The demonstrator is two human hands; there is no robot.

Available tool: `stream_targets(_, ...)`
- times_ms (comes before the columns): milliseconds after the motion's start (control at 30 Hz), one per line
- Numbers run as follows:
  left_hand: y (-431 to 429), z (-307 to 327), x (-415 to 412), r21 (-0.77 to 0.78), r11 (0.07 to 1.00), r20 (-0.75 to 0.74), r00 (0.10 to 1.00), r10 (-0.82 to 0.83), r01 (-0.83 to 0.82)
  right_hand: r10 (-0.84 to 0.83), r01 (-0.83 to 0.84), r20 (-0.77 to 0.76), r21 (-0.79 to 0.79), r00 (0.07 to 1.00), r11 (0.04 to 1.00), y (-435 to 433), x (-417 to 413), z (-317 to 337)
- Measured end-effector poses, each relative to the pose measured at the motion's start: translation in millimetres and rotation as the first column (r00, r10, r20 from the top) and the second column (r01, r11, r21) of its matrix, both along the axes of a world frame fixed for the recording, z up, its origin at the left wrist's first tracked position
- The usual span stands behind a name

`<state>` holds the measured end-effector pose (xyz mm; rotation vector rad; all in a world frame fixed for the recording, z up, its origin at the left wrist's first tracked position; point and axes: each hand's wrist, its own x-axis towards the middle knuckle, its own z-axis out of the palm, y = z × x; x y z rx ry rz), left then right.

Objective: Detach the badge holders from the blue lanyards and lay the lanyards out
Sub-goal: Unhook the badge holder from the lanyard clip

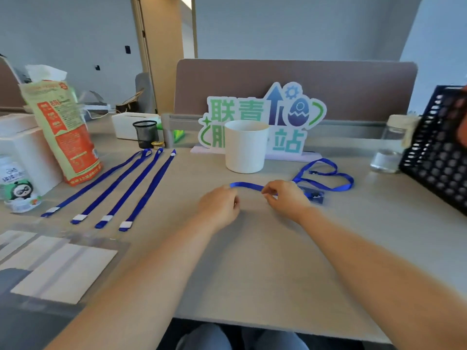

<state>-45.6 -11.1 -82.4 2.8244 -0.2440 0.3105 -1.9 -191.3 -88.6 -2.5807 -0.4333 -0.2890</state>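
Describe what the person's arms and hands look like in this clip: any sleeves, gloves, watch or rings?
Both forearms are bare from the bottom edge of the picture up to the wrists; no sleeve shows. The left hand and the right hand wear no gloves. No watch, bracelet or ring is visible, though the picture is too soft to rule out a thin ring.

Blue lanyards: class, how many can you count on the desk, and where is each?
5. Four lie straight side by side at left; one is held by both hands, looping right of the white cup.
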Motion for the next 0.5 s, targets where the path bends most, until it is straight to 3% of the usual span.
stream_targets(133,-38,-6,22,0.022,0.990,0.021,0.990,-0.140,0.139,-0.183,0.186,0.067,-0.044,0.981,0.982,-54,5,-3)
stream_targets(233,-60,-9,37,0.036,0.978,-0.032,0.978,-0.206,0.207,-0.313,0.313,0.006,-0.039,0.950,0.949,-84,12,-7)
stream_targets(333,-79,-13,48,0.003,0.968,-0.127,0.960,-0.250,0.253,-0.340,0.334,-0.102,-0.077,0.935,0.940,-102,14,-13)
stream_targets(500,-92,-22,56,-0.009,0.961,-0.143,0.951,-0.274,0.276,-0.334,0.337,-0.088,0.021,0.938,0.941,-110,13,-21)
